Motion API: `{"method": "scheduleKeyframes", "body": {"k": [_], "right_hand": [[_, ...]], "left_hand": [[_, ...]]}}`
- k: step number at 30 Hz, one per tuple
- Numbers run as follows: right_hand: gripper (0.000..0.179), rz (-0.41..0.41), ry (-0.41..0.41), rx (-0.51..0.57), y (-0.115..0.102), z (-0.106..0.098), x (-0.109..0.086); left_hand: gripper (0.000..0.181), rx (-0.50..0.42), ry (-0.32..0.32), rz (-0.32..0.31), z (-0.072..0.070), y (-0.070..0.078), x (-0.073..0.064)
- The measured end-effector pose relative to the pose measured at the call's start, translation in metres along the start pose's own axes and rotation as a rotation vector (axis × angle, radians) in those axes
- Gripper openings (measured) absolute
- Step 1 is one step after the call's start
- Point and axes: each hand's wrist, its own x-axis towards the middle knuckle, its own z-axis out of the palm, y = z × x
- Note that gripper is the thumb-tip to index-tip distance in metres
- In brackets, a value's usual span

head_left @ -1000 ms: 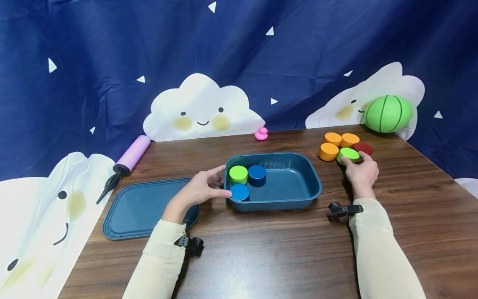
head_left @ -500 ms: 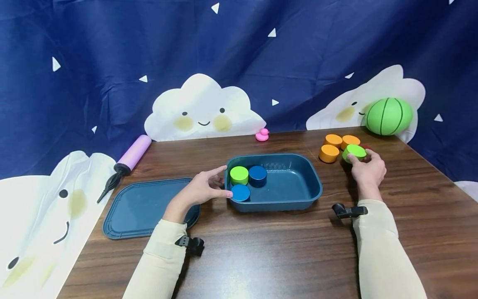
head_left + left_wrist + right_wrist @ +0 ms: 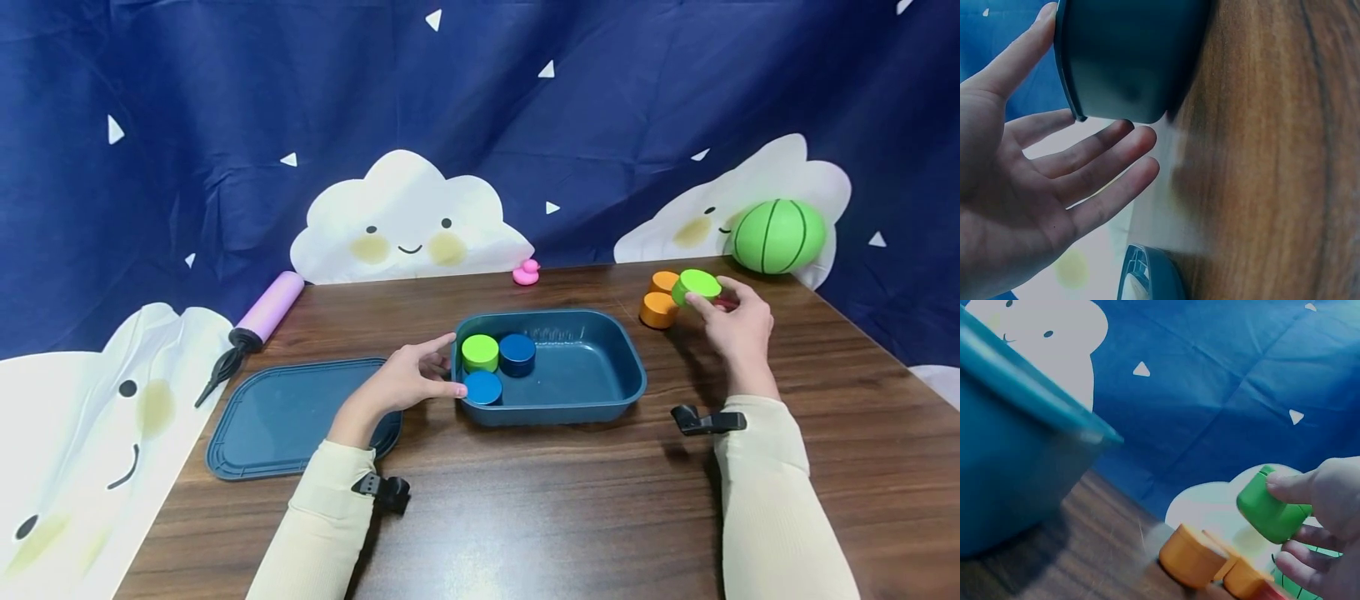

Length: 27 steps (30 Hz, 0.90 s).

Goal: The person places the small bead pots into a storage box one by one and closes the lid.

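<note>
In the head view, a dark teal box holds a lime-green round block, a dark blue one and a lighter blue one at its left end. My left hand rests against that end, thumb at the rim in the left wrist view, other fingers loosely extended. On the right, my right hand pinches a green round block between thumb and fingers, raised above the table. Below it stand orange round blocks; a red one is mostly hidden behind the hand.
A flat teal lid lies left of the box, partly under the left forearm. Behind it is a purple hand pump. A pink toy duck sits near the back edge, and a green ball at the far right corner.
The right hand has lifted the green block off the table from among the orange and red ones. It now overlaps an orange block in view. The left hand stays at the box.
</note>
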Motion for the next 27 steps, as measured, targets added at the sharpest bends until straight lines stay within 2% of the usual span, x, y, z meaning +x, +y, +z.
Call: {"method": "scheduleKeyframes", "body": {"k": [5, 8, 11, 16, 20, 27], "right_hand": [[0.067, -0.103, -0.104, 0.052, -0.009, -0.001, -0.002], [0.066, -0.185, -0.197, 0.131, -0.016, 0.000, -0.004], [0.063, -0.282, -0.293, 0.158, -0.022, 0.002, -0.006], [0.058, -0.403, -0.452, 0.153, -0.033, 0.006, -0.012], [0.051, -0.485, -0.572, 0.153, -0.044, 0.012, -0.020], [0.049, -0.593, -0.744, 0.036, -0.059, 0.030, -0.033]], "left_hand": [[0.087, 0.007, -0.006, -0.004, -0.001, 0.001, 0.000], [0.087, 0.008, -0.009, -0.002, -0.001, 0.001, -0.001], [0.087, 0.006, -0.009, -0.002, -0.001, 0.001, -0.001], [0.088, 0.005, -0.009, -0.008, -0.001, 0.000, -0.001], [0.088, 0.002, -0.012, 0.015, -0.001, -0.001, 0.000], [0.088, -0.007, -0.013, 0.034, -0.002, -0.001, -0.001]]}}
